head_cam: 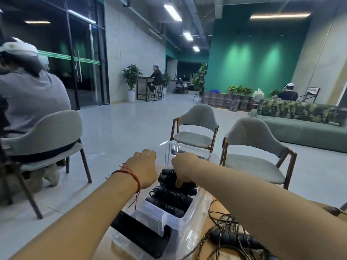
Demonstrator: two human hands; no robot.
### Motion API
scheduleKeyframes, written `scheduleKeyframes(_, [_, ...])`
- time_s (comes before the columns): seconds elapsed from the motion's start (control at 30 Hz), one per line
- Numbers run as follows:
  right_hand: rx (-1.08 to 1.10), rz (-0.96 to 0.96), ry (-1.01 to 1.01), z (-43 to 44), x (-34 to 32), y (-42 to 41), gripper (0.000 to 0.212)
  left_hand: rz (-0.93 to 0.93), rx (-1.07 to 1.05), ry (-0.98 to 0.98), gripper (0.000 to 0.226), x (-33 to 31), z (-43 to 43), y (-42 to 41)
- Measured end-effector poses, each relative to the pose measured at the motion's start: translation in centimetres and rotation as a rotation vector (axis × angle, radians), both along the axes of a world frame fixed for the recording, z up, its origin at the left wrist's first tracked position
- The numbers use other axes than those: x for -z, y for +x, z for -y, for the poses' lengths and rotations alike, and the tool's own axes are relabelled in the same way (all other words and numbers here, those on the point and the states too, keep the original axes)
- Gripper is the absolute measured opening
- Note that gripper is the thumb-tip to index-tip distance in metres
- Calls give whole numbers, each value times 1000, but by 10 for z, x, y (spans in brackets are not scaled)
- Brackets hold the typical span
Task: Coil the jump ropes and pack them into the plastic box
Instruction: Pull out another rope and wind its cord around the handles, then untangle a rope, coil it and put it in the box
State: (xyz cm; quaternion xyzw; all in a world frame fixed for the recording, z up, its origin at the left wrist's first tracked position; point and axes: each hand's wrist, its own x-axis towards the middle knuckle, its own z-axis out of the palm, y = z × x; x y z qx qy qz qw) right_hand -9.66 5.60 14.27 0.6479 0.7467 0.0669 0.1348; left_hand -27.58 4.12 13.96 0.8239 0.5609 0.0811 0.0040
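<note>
Head view: the right hand (185, 166) reaches into the clear plastic box (201, 201) on the worktop (222, 208). Its fingers curl down and, with the thumb, pinch the top bundle of the coiled jump ropes (172, 196) packed beneath them. The left hand (142, 167) sits just left of the box, its fingers turned away, so I cannot tell their state. A loose jump rope (231, 237) lies nearer than the fingers, to the right.

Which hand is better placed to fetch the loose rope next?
Right, probably. The loose rope lies under the right forearm; the left hand is across the plastic box. The right hand first must release the coiled ropes.
</note>
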Motion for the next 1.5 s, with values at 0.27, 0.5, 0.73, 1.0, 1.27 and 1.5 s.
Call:
scheduleKeyframes(0.27, [29, -39, -101, -18, 10, 9, 85, -59, -3, 5, 50, 1, 5, 4])
scheduleKeyframes(0.5, [82, -97, -157, -17, 12, 18, 79, -116, -6, 15, 51, 0, 8, 5])
scheduleKeyframes(0.73, [-8, -97, -48, -20, 11, 27, 99, -152, -6, 22, 55, 3, 6, 5])
scheduleKeyframes(1.0, [10, -143, -204, -28, 8, 28, 54, -179, -7, 36, 57, 4, 4, 6])
scheduleKeyframes(1.27, [74, -322, -325, -36, 9, 35, 46, -167, -12, 45, 57, 7, -1, 8])
scheduleKeyframes(1.5, [87, -391, -291, -34, 1, 32, 48, -167, -6, 52, 58, 8, -2, 6])
